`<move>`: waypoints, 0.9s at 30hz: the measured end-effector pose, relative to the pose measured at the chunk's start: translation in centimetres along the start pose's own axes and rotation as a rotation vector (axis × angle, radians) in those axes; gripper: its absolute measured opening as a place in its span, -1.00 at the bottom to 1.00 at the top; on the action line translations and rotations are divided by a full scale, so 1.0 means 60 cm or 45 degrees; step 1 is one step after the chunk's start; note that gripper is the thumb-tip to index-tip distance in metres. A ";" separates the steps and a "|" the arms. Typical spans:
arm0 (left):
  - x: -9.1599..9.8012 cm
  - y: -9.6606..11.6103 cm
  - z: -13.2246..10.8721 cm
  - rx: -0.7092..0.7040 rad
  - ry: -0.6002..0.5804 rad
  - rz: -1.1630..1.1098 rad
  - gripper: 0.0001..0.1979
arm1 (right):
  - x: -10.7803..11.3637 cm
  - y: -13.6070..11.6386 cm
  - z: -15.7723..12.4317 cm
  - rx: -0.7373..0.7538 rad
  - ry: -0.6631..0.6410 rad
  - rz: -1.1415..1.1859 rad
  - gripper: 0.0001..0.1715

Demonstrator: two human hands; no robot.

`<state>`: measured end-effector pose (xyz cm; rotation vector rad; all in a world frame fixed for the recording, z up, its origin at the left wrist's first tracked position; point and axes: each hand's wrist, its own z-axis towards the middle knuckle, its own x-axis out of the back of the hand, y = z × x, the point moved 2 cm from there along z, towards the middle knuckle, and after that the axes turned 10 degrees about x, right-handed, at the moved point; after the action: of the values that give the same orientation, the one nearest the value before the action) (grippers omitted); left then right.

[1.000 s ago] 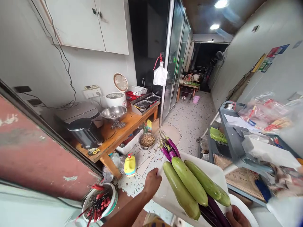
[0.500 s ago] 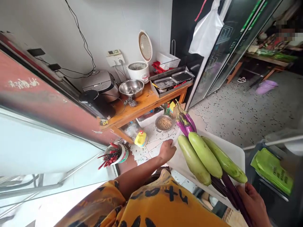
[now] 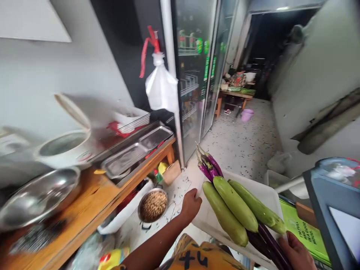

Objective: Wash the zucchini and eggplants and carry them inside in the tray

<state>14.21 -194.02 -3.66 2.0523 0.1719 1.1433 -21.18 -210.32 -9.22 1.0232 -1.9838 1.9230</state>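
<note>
My left hand (image 3: 192,205) is closed on the left edge of a white plastic tray (image 3: 204,215), in front of my body. My right hand (image 3: 298,253) grips the tray's near right side, partly cut off by the frame's bottom edge; its fingertips are hidden. Three long, pale green gourds (image 3: 235,202) lie side by side on top. Beneath them are purple eggplants (image 3: 209,169), their stems pointing away from me and their dark ends (image 3: 274,243) reaching my right hand.
To the left, a wooden bench (image 3: 105,195) carries a steel bowl (image 3: 42,195), an open rice cooker (image 3: 63,146) and metal trays (image 3: 126,159). A pot of peanut-like pieces (image 3: 153,205) sits on the floor. Glass-door fridges (image 3: 191,86) line a speckled floor (image 3: 239,146); a purple bucket (image 3: 247,115) stands farther back.
My view has swung right, bringing the fridges and passage toward the middle. The bench now appears closer at left. Both hands still hold the loaded tray.
</note>
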 end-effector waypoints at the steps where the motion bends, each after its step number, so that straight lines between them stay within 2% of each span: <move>1: -0.014 0.027 0.034 -0.028 -0.015 0.009 -0.77 | 0.005 -0.001 0.030 -0.021 0.016 0.047 -0.56; 4: -0.059 0.106 0.138 -0.075 -0.040 -0.003 -0.78 | 0.025 -0.014 0.140 -0.037 0.067 0.141 -0.59; 8: -0.105 0.215 0.269 -0.049 -0.036 -0.084 -0.83 | 0.049 -0.059 0.327 -0.005 0.127 0.205 -0.54; 13: -0.118 0.354 0.407 0.005 0.079 -0.067 -0.88 | 0.053 -0.118 0.567 0.073 0.051 0.308 -0.61; 16: -0.127 0.430 0.496 -0.001 0.108 -0.042 -0.87 | 0.048 -0.139 0.691 0.075 0.012 0.374 -0.65; 18: -0.145 0.477 0.568 -0.017 0.095 -0.059 -0.87 | 0.047 -0.148 0.771 0.049 0.015 0.387 -0.67; 23: -0.225 0.613 0.774 -0.054 -0.029 -0.205 -0.90 | 0.072 -0.161 0.975 -0.040 0.106 0.283 -0.64; 25: -0.264 0.683 0.851 -0.068 -0.095 -0.224 -0.90 | 0.094 -0.152 1.051 -0.094 0.144 0.224 -0.61; 27: -0.303 0.761 0.920 -0.092 -0.157 -0.204 -0.88 | 0.120 -0.126 1.120 -0.128 0.209 0.142 -0.57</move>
<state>35.45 -264.77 -1.74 1.9997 0.2268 0.9100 -0.67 -275.14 -8.21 0.7198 -2.0586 1.8732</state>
